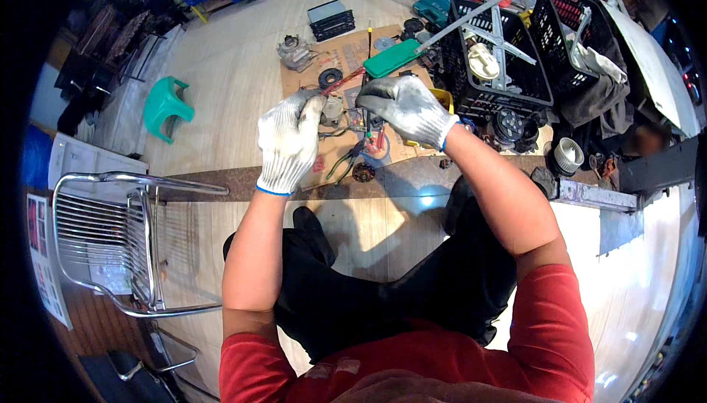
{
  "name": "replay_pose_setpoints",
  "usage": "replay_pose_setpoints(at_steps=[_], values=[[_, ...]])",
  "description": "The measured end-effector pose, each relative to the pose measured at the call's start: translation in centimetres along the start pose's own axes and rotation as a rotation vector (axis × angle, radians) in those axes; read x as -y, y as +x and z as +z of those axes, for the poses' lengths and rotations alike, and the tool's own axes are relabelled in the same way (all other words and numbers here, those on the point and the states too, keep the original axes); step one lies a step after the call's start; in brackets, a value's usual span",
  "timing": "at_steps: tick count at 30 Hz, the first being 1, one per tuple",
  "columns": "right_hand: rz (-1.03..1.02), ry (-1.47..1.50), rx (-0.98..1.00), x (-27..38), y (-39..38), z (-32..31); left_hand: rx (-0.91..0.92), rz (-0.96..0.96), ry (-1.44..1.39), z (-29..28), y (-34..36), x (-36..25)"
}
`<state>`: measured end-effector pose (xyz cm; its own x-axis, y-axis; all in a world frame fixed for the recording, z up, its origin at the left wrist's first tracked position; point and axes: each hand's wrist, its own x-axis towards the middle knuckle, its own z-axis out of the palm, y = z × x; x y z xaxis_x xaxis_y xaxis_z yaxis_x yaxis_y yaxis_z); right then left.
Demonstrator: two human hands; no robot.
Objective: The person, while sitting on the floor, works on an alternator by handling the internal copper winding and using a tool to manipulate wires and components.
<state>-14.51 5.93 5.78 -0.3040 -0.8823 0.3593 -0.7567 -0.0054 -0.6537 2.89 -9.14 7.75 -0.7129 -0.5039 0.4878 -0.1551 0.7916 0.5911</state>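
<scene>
My left hand (289,136), in a white knit glove with a grey coated palm, is closed with thumb and fingers pinched together. A red strand (345,80) like wire meets its fingertips; whether they grip it is unclear. Closed too is my right hand (409,107), gloved alike, its fingertips pointing left; what they hold is hidden. Both hands hover over a cardboard sheet (300,73) on the floor. Between and below them lie a metal motor-like part (333,111), dark cables, pliers (345,161) with green-and-black handles and a round copper-coloured part (363,172).
Beyond the hands are a black ring (331,77), a metal housing (294,52), a green-headed tool (392,58) and a stacked black box (331,20). Black crates (508,97) full of parts stand right. A green stool (166,108) and metal chair (140,241) stand left.
</scene>
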Motion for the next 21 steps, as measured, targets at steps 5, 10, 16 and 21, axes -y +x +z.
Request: replay_pose_setpoints(at_steps=[5, 10, 16, 21], values=[[0.0, -0.166, -0.093, 3.0, -0.8, 1.1, -0.023, 0.011, 0.106, -0.3, 0.1, 0.0], [-0.241, -0.436, -0.2, 4.0, -1.1, 0.9, -0.026, 0.139, 0.259, 0.7, 0.2, 1.1], [-0.197, -0.432, -0.177, 4.6, -0.5, -1.9, 0.138, 0.39, 0.416, 0.8, -0.2, 0.3], [-0.008, -0.233, -0.026, 2.3, 0.4, -3.6, 0.255, 0.519, 0.288, 0.7, 0.2, 0.0]])
